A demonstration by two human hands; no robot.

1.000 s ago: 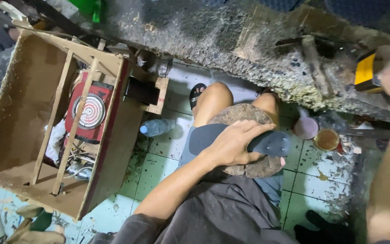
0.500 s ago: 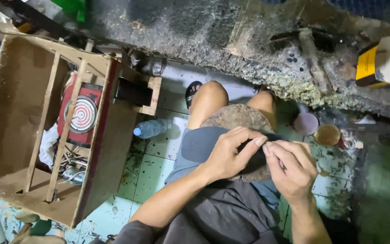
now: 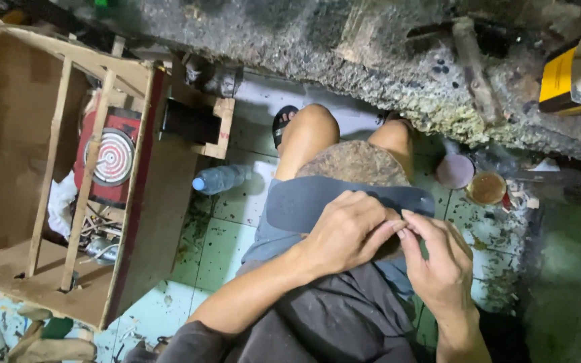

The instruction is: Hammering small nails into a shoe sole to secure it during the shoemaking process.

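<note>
A dark grey shoe sole lies across a rounded brown stone block that rests on my lap, between my bare knees. My left hand lies on the sole's near edge with fingers curled, gripping it. My right hand meets the left from the right; its fingertips pinch at the same edge, where the two hands touch. What sits between the fingertips is too small to tell.
A rough wooden crate with an electric hotplate inside stands at left. A plastic bottle lies on the tiled floor. A dirty worktop spans the top, with a yellow container. Two small pots stand at right.
My right hand came down from the yellow container at upper right to the sole and now meets the left hand at the sole's edge. The view has drawn closer.
</note>
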